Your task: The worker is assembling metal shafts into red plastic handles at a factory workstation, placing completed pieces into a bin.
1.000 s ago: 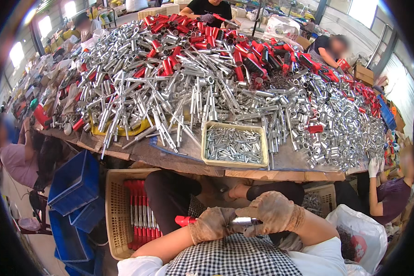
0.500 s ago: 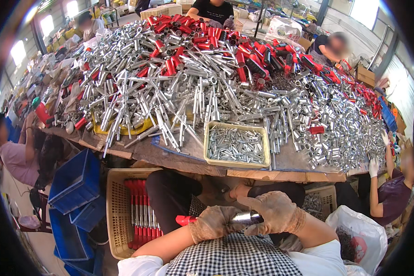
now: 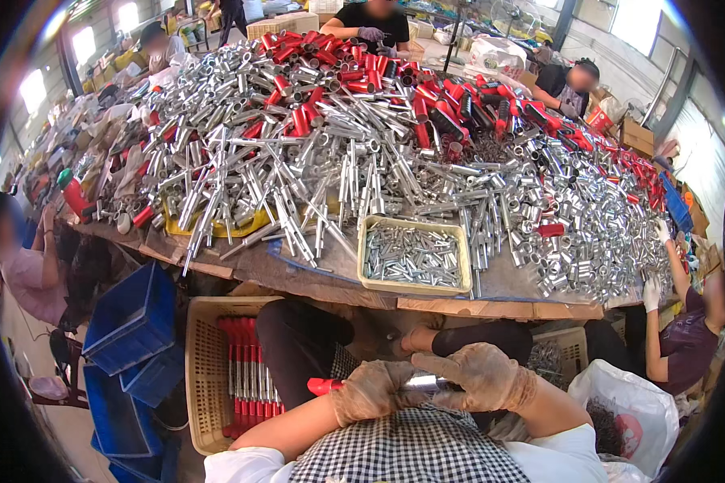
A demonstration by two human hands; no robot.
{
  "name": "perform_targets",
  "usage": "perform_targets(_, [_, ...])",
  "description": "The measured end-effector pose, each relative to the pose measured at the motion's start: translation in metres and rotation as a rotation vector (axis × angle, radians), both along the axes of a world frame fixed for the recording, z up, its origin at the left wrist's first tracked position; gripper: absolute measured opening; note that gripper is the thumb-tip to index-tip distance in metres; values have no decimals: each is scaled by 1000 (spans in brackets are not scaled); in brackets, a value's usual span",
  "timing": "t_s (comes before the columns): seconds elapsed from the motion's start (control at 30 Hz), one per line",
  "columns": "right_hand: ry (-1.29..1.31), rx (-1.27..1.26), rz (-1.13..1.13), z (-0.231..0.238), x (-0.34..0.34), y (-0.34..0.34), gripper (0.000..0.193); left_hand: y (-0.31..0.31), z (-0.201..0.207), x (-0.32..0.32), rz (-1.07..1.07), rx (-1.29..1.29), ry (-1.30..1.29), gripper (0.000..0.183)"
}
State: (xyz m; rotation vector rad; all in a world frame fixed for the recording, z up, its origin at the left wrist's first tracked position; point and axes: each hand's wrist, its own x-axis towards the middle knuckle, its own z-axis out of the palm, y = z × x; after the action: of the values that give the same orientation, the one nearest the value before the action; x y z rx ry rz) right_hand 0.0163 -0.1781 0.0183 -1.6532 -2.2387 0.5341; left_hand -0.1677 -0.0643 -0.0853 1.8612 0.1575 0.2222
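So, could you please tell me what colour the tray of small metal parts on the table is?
Pale yellow tray, head view.

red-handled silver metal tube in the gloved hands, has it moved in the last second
No. The red-handled silver metal tube sits in the same spot beside the beige plastic basket, gripped by both gloved hands.

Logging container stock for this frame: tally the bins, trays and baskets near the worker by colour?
Blue plastic bins: 3
Beige slotted basket with red-handled pieces: 1
Beige tray of small metal tubes on the table: 1
Beige basket under the table at right: 1
Total: 6
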Motion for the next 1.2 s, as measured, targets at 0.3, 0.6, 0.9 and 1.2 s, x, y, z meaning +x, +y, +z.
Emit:
perform_targets(0.3, [-94,-2,-65,2,6,-5,62,2,16,-6,3,112,98,44])
perform_targets(0.6, [97,235,-50,-29,15,-8,66,-2,17,3,-102,202,149,42])
perform_targets(0.9, [-12,1,65,-15,8,-4,62,4,24,-1,-43,131,58,40])
perform_targets(1.2, [13,96,-163,-17,8,-5,67,5,-11,0,-32,-93,74,39])
